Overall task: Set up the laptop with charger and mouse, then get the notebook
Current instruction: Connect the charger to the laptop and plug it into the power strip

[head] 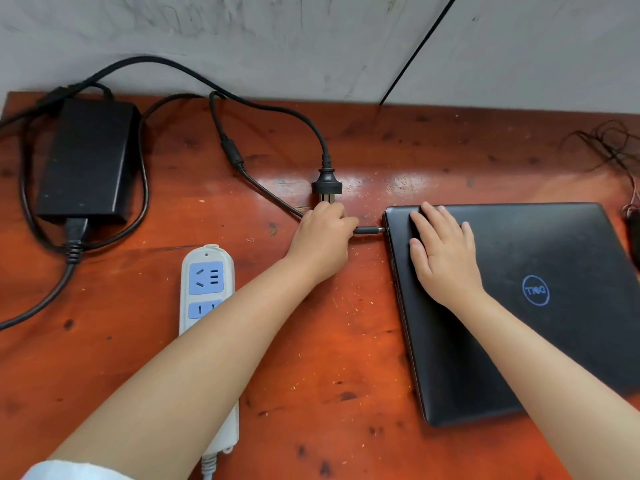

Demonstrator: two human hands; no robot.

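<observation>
I'm pushing the charger's barrel connector (pixel 369 230) into the closed Dell laptop (pixel 519 299), left hand (pixel 323 237) pinched on it at the laptop's left edge, right hand (pixel 443 252) flat, fingers spread, bracing the lid. Probably next: wall plug (pixel 326 183), lying left of the laptop, into the power strip (pixel 207 306).

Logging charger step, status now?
Left hand shut on charger connector at laptop port. Right hand flat on lid. Wall plug unplugged.
</observation>
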